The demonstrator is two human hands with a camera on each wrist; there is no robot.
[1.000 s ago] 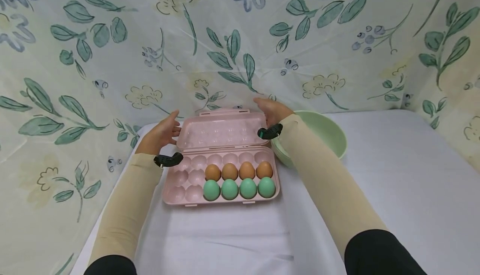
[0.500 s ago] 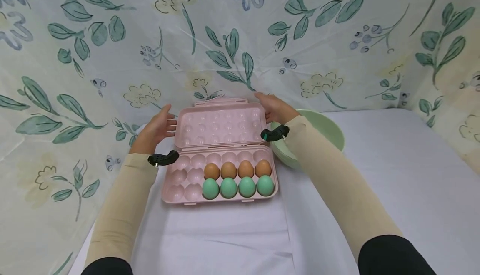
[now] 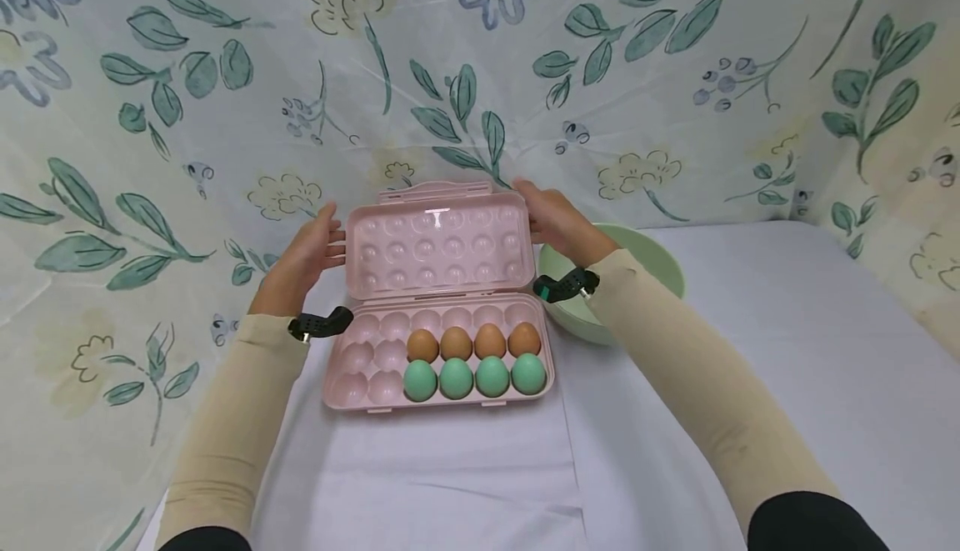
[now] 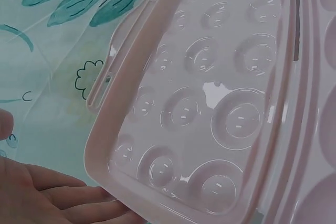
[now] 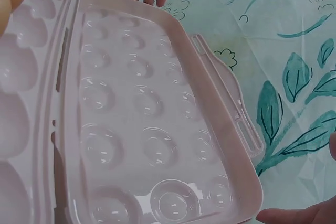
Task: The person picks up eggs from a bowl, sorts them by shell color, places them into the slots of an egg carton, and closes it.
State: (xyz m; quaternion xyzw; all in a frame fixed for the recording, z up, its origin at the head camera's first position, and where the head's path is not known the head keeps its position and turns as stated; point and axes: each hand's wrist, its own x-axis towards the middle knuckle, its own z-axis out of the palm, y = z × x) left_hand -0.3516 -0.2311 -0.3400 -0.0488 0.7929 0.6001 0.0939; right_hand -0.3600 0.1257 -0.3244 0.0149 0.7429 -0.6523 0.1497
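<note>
A pink egg carton [image 3: 352,388] lies with its lid [image 3: 438,242] tilted up at the back. Several brown eggs [image 3: 456,343] fill part of the middle row, and several green eggs [image 3: 492,377] sit in front of them. My left hand [image 3: 300,255] is at the lid's left side, fingers extended, some of them partly behind its edge in the left wrist view. On the right, my right hand [image 3: 564,222] is at the lid's upper right corner with its fingers mostly hidden behind it. Neither hand visibly curls round the lid.
A light green bowl [image 3: 648,263] stands right of the carton, partly behind the right forearm. A white cloth [image 3: 757,309] covers the table. Floral fabric [image 3: 480,51] hangs close behind the lid.
The lid has risen from lying further back to a steeper tilt. The right hand has moved slightly up with it, while the left has shifted slightly left and up. The eggs stay put.
</note>
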